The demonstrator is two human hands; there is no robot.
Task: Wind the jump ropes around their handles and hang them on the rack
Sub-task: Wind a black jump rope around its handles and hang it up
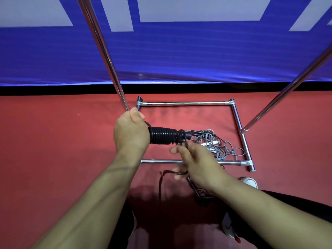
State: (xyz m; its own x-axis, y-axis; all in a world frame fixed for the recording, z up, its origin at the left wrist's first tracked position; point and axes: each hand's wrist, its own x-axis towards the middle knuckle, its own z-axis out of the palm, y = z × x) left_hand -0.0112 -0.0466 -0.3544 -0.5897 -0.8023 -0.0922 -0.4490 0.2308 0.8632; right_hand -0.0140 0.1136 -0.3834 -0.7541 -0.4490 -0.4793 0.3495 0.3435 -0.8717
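Observation:
My left hand (132,133) grips one end of the black jump rope handles (162,135), held level above the floor, with black cord coiled tightly round them. My right hand (195,163) sits just below the handles' free end and holds the loose black cord (162,178), which hangs blurred toward the floor. A grey jump rope (218,145) lies in a tangled heap on the red floor inside the rack's base. The chrome rack (185,103) stands in front of me; its two uprights rise to the left and right out of view.
A blue banner (179,56) covers the wall behind the rack. The rack's left upright (109,63) passes right behind my left hand. My white shoes (248,182) show at lower right on the red mat.

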